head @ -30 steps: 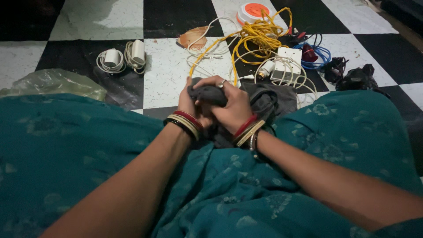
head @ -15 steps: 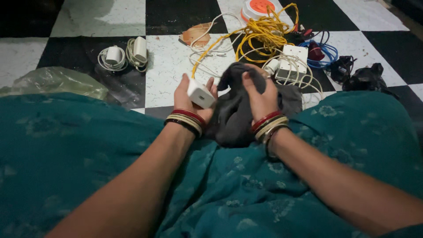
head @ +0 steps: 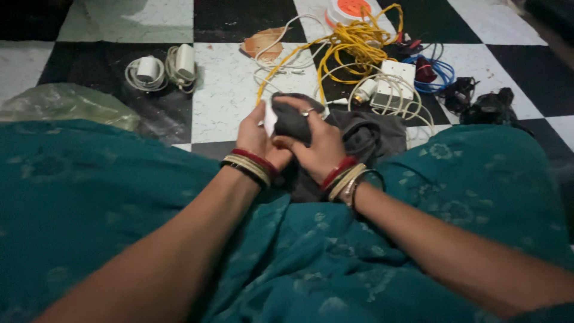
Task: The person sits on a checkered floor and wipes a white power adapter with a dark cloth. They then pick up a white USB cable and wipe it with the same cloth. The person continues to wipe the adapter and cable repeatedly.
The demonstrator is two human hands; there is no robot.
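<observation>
I sit on the floor with teal cloth over my legs. My left hand (head: 254,134) holds a small white charger block (head: 268,116) between its fingers. My right hand (head: 314,140) presses a dark grey cloth (head: 365,137) against that block, the cloth wrapped over its top. The rest of the cloth hangs down between my knees. Both wrists carry red and gold bangles.
On the black and white tiles lie a tangle of yellow cable (head: 353,45), a white socket box (head: 394,81), an orange-topped round reel (head: 353,9), blue cable (head: 439,75), two coiled white chargers (head: 164,69), a brown scrap (head: 260,42), a black object (head: 490,107) and a clear plastic bag (head: 66,104).
One second ago both hands gripped the cloth together. Then the left hand held the white block apart from it. Now the right hand has brought the cloth back over the block.
</observation>
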